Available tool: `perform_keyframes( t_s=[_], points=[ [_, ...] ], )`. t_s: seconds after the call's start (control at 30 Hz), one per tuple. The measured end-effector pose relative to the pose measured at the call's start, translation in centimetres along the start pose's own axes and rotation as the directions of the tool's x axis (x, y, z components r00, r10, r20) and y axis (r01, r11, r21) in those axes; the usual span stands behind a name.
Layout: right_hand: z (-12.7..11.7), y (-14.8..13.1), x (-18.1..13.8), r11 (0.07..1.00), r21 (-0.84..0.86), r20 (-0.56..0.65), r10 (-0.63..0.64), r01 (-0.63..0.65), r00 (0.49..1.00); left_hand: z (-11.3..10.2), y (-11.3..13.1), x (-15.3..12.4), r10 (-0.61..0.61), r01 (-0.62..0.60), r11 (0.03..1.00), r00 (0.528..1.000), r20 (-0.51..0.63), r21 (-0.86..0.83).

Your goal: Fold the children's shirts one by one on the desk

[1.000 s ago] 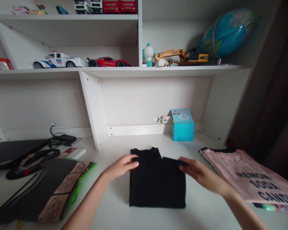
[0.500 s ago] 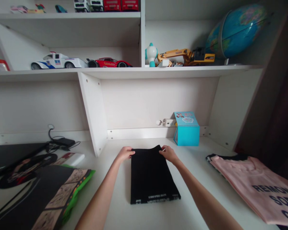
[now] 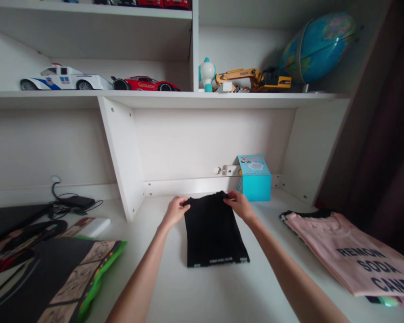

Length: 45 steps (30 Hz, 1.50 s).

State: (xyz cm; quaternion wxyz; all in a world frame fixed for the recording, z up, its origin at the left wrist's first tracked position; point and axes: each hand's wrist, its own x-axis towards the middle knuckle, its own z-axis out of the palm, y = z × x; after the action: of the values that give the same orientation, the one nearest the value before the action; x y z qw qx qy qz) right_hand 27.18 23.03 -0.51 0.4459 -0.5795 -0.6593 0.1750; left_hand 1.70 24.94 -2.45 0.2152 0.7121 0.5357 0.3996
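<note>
A folded black T-shirt [image 3: 215, 233] lies on the white desk, with small pale print along its near edge. My left hand [image 3: 177, 210] pinches its far left corner between thumb and fingers. At the far right corner, my right hand [image 3: 239, 204] grips the cloth in the same way. The far edge between the hands looks raised and slightly wavy, while the near edge rests on the desk.
Folded shirts, a pink one [image 3: 350, 251] on top, lie at the right. A dark garment with green trim [image 3: 101, 269] is at the left, near cables and a black adapter [image 3: 77, 202]. A blue desk calendar [image 3: 256, 186] stands behind. Toys and a globe [image 3: 319, 49] fill the shelf.
Both hands have moved the black T-shirt a little away from me, and its near edge now lies farther back. The camera view has shifted slightly to the right.
</note>
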Motion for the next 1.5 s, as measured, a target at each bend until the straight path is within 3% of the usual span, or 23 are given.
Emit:
perform_keyframes(
  t_s=[0.1,0.17,0.23,0.3,0.4,0.47,0.57,0.67,0.77,0.9,1.07,1.17,1.27,1.4,1.5],
  points=[
    [-4.0,-3.9,-2.8,0.98,0.054,-0.184,-0.18,0.193,0.966,-2.5,3.7,-0.3,0.174,-0.214,0.943,0.97,-0.172,-0.256],
    [-5.5,-6.1,-6.0,0.935,0.011,-0.247,-0.342,0.355,0.907,-3.7,5.0,-0.6,0.234,-0.263,0.908,0.964,-0.126,-0.327],
    [-6.0,-7.7,-9.4,0.857,-0.067,-0.157,-0.516,0.512,0.842,-4.0,4.7,-0.8,0.272,-0.253,0.914,0.962,0.015,-0.317],
    [-5.7,-8.4,-12.1,0.796,-0.087,0.11,-0.589,0.598,0.8,-3.4,3.0,-0.8,0.253,-0.212,0.956,0.946,0.203,-0.203],
    [-5.0,-7.4,-13.9,0.838,-0.052,0.44,-0.47,0.544,0.766,-1.9,0.0,-0.7,0.04,-0.117,0.979,0.911,0.41,0.165],
    [-4.7,-5.4,-13.5,0.876,-0.094,0.484,-0.375,0.473,0.791,-1.1,-0.9,-0.8,-0.072,-0.095,0.941,0.882,0.466,0.324],
    [-4.4,-1.0,-11.7,0.893,-0.25,0.513,-0.205,0.373,0.834,-0.6,0.1,-1.3,-0.037,-0.137,0.948,0.848,0.529,0.286],
    [-4.2,2.8,-10.8,0.881,-0.353,0.559,-0.071,0.314,0.826,-0.7,2.1,-1.9,0.04,-0.176,0.967,0.816,0.577,0.183],
    [-3.2,3.8,-11.9,0.864,-0.43,0.519,0.001,0.26,0.855,-0.8,3.3,-2.5,0.045,-0.182,0.969,0.791,0.611,0.164],
    [-0.6,0.9,-15.3,0.806,-0.574,0.349,0.077,0.148,0.934,-0.6,3.6,-2.8,-0.013,-0.173,0.95,0.811,0.585,0.261],
    [0.1,-2.0,-16.7,0.879,-0.446,0.343,-0.006,0.169,0.939,-0.6,4.1,-3.2,-0.078,-0.206,0.899,0.792,0.605,0.386],
    [-0.2,-0.5,-15.7,0.859,-0.483,0.327,-0.002,0.169,0.945,0.5,4.5,-4.1,-0.109,-0.211,0.884,0.774,0.624,0.416],
    [0.1,1.9,-15.1,0.85,-0.506,0.427,0.104,0.143,0.898,3.0,4.4,-5.6,-0.119,-0.223,0.869,0.772,0.624,0.441],
    [0.0,3.5,-14.6,0.867,-0.478,0.482,0.124,0.141,0.867,6.2,3.3,-7.4,-0.135,-0.205,0.85,0.806,0.576,0.486],
    [-1.0,3.8,-13.9,0.865,-0.497,0.382,0.152,0.064,0.912,6.4,2.6,-8.3,-0.126,-0.172,0.84,0.86,0.494,0.514]
  ],
)
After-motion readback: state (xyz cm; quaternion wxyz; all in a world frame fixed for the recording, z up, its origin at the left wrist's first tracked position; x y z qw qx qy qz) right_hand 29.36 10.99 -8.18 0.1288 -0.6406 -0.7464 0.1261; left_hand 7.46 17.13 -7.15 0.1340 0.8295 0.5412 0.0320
